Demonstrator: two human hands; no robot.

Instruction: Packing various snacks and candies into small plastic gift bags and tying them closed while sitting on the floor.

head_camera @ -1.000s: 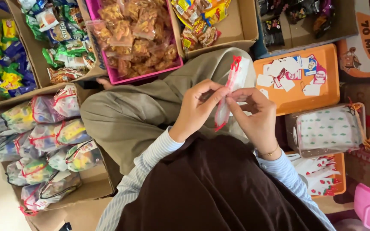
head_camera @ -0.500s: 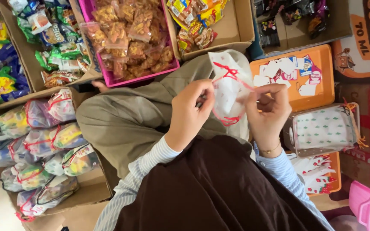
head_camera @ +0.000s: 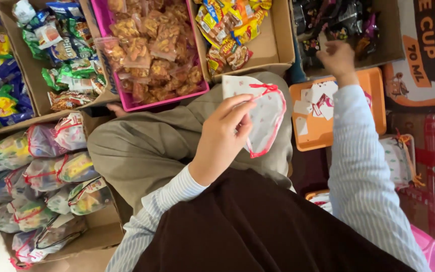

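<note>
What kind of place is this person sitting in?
Probably a home snack-packing spot: cardboard boxes of wrapped snacks, a box of filled drawstring bags, and an empty drawstring pouch in the left hand.

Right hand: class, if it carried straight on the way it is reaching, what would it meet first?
Most likely the dark snack packets in the cardboard box; the right hand looks at or just above them, though depth is unclear.

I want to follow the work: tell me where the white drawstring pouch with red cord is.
In the head view, the pouch is at centre, held open by the left hand over the lap, just left of the orange tray.
</note>
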